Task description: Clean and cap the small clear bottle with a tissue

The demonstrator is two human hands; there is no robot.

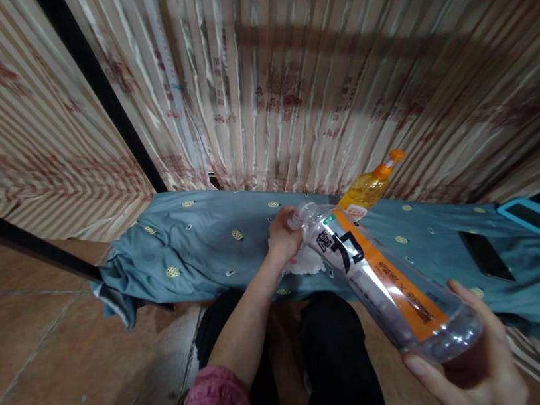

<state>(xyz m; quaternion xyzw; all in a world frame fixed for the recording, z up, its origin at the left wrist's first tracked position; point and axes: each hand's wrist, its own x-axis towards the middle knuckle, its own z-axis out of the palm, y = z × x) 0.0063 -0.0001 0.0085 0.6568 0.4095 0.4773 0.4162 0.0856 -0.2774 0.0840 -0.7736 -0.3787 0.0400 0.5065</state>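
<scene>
Reference landmark: the pump bottle (367, 190) on the patterned cloth (214, 237). The clear bottle (360, 270) is held on the wearer's side of the pump bottle, partly covering its lower end in the head view. Its long axis runs diagonally: the neck is to the left of the pump bottle, and the base is to its right and closer to the wearer. Both hands are in contact, one at each end. The left hand (284, 234) has its fingers gathered narrowly around the neck; whether a cap is between them cannot be told. The right hand (477, 354) grips the base, thumb and fingers spread wide on opposite sides. The label faces up. The phone (487, 256) lies on the cloth, right of the pump bottle and nearest the right hand.
</scene>
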